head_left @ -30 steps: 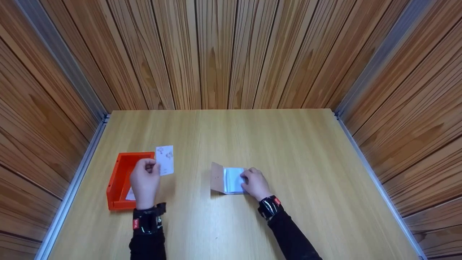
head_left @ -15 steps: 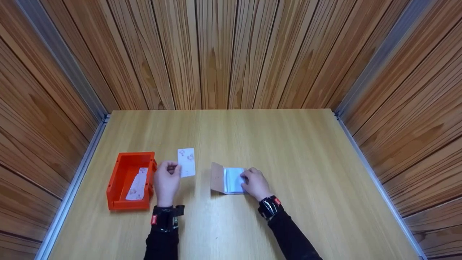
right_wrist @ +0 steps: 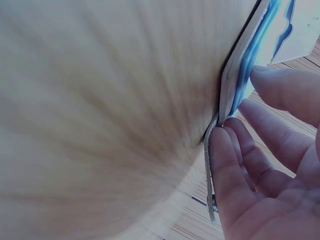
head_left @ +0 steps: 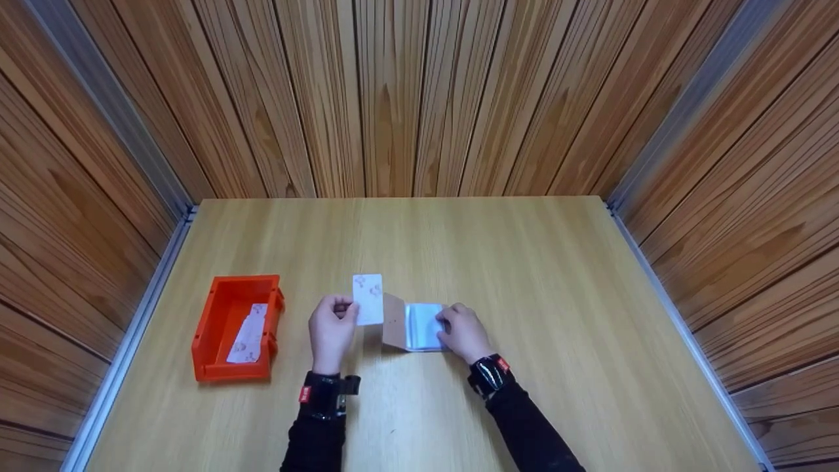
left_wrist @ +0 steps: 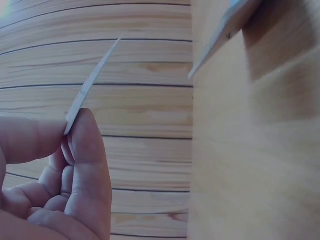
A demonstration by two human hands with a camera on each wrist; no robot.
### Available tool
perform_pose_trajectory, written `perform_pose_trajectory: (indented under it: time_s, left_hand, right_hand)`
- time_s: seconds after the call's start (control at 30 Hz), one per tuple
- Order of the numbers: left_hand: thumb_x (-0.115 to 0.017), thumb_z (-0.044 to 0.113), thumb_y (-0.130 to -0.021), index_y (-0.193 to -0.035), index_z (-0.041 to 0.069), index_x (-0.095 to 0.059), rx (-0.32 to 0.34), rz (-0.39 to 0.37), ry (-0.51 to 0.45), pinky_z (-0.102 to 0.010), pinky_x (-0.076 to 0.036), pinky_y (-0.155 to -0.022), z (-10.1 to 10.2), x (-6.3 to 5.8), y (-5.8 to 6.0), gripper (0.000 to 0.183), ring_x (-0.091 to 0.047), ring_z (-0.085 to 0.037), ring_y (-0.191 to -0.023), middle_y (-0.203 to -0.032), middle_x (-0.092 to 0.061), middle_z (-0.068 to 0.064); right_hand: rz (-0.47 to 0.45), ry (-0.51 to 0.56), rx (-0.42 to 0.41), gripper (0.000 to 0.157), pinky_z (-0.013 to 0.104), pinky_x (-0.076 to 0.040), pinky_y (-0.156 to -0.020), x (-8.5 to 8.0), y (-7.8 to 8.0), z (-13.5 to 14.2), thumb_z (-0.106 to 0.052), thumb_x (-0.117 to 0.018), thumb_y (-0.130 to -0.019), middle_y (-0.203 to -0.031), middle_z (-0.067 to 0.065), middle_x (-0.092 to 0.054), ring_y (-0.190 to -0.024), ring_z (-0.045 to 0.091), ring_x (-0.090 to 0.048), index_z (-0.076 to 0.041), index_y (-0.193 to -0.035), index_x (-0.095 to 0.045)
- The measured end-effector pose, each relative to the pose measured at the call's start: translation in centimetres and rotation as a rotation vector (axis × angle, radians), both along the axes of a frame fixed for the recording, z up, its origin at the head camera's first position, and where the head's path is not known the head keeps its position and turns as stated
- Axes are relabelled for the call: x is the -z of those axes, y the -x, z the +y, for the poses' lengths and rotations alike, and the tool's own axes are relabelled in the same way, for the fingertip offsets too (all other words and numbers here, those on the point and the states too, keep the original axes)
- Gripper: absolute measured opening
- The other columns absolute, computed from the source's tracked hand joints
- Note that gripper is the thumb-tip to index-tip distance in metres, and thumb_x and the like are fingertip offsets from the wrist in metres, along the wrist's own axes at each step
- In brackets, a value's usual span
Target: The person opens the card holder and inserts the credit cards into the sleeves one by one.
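My left hand pinches a small white card with faint reddish drawings between thumb and forefinger. The card is up off the table, close to the left side of a small card album. In the left wrist view the card shows nearly edge-on. The album lies open, its brown cover tilted up on the left and its glossy, bluish clear sleeves on the right. At the sleeves' right edge, my right hand pinches the pages; the right wrist view shows its thumb on the sleeves and fingers behind them.
On the left stands an orange bin with white printed cards lying inside. Wood-plank walls enclose the tabletop at the back and sides. A metal rail runs along the right edge.
My left hand has carried the card rightward from beside the orange bin to the album's left side, uncovering the cards in the bin. The right hand and the album have stayed in place.
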State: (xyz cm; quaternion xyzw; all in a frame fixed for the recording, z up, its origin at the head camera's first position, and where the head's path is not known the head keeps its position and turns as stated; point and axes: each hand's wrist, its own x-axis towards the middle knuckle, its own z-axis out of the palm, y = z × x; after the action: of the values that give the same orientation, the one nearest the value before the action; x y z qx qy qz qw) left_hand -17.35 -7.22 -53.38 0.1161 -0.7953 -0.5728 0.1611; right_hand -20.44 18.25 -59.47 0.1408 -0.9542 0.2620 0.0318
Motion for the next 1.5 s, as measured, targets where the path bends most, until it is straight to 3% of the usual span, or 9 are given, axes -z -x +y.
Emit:
perform_pose_trajectory:
  time_s: [0.37,0.67,0.8,0.93,1.2,1.5]
  left_hand:
    - [-0.071,-0.001,-0.084,-0.091,-0.003,-0.065,0.049,-0.021,-0.033,-0.040,-0.052,-0.077,2.1,0.8,-0.1,0.009,-0.063,-0.027,-0.080,-0.085,-0.066,-0.012]
    - [-0.071,0.000,-0.085,-0.093,-0.002,-0.065,0.069,-0.060,-0.045,-0.039,-0.052,-0.078,3.3,0.9,-0.3,0.010,-0.063,-0.026,-0.082,-0.088,-0.066,-0.012]
    - [-0.071,-0.001,-0.085,-0.094,-0.002,-0.065,0.082,-0.076,-0.070,-0.039,-0.053,-0.079,3.7,1.0,-0.5,0.010,-0.063,-0.025,-0.082,-0.088,-0.066,-0.011]
    - [-0.071,-0.002,-0.084,-0.092,-0.002,-0.066,0.094,-0.059,-0.068,-0.039,-0.053,-0.078,4.0,1.3,-0.6,0.010,-0.063,-0.025,-0.081,-0.087,-0.066,-0.011]
    - [-0.071,-0.001,-0.084,-0.091,0.000,-0.065,0.116,-0.086,-0.053,-0.038,-0.053,-0.076,4.8,1.5,-0.6,0.010,-0.062,-0.024,-0.082,-0.087,-0.065,-0.009]
    - [-0.072,-0.002,-0.084,-0.091,0.001,-0.064,0.133,-0.073,-0.060,-0.036,-0.052,-0.075,5.8,1.6,-0.7,0.010,-0.061,-0.022,-0.081,-0.086,-0.064,-0.007]
  right_hand:
    - [-0.034,0.001,0.022,0.029,0.047,-0.048,-0.088,-0.2,0.0,-0.1,-0.005,-0.077,-0.078,-0.103,0.013,-0.061,-0.097,0.033,-0.058,-0.001,-0.106,-0.071]
    - [-0.004,0.004,-0.005,0.029,0.046,-0.049,-0.083,-0.8,0.2,0.1,-0.005,-0.079,-0.076,-0.096,0.012,-0.062,-0.090,0.032,-0.060,0.002,-0.102,-0.070]
    - [-0.018,0.022,0.018,0.030,0.045,-0.049,-0.086,-1.3,0.3,0.1,-0.008,-0.078,-0.080,-0.099,0.012,-0.063,-0.093,0.030,-0.061,0.002,-0.107,-0.069]
    - [-0.005,0.083,0.028,0.029,0.042,-0.050,-0.084,-1.7,0.4,0.1,-0.009,-0.076,-0.084,-0.099,0.011,-0.064,-0.092,0.026,-0.061,0.001,-0.110,-0.069]
    - [0.033,0.322,0.032,0.027,0.037,-0.055,-0.080,-3.9,0.3,-0.3,-0.002,-0.070,-0.088,-0.096,0.011,-0.065,-0.089,0.026,-0.064,0.005,-0.113,-0.066]
    - [0.006,0.442,0.025,0.030,0.036,-0.054,-0.080,-5.7,-0.3,-1.1,-0.005,-0.068,-0.090,-0.096,0.009,-0.067,-0.089,0.024,-0.065,0.006,-0.118,-0.063]
